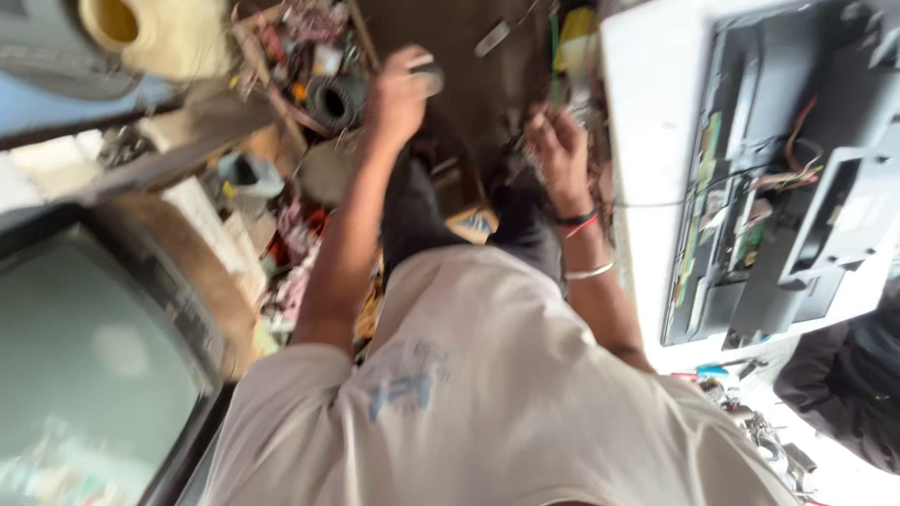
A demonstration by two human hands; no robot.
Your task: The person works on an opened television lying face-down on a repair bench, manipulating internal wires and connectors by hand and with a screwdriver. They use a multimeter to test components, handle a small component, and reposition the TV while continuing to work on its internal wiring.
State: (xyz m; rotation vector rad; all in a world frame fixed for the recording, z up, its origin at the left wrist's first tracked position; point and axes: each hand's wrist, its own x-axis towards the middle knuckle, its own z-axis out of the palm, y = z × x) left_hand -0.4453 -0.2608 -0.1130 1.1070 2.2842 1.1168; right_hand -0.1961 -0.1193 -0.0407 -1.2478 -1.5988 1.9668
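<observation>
Nearest, shirt: a pale t-shirt point(487, 403) with a faded blue print fills the lower middle of the blurred frame, both bare arms reaching away from it.
Left screen: an old television point(89, 365) with a grey-green glass face and dark frame sits at the lower left corner.
Right bench: a white table point(647, 141) carries an opened flat-panel chassis point(787, 187), dark grey, with green boards and loose red and orange wires showing.
Right hand: the right hand point(560, 150), bangle and dark thread bands at the wrist, is curled among thin wires just beside the table's edge; what it holds cannot be told through the blur.
Left hand: the left hand point(398, 94) is closed around a small dark object point(429, 77), raised above the cluttered floor.
Floor: brown ground strewn with scrap, including a black wire coil point(335, 98) near the left hand.
Far corner: a yellowish tape roll point(150, 33) rests at the upper left.
Obstruction: the arms and dark trousers hide the ground between them.
</observation>
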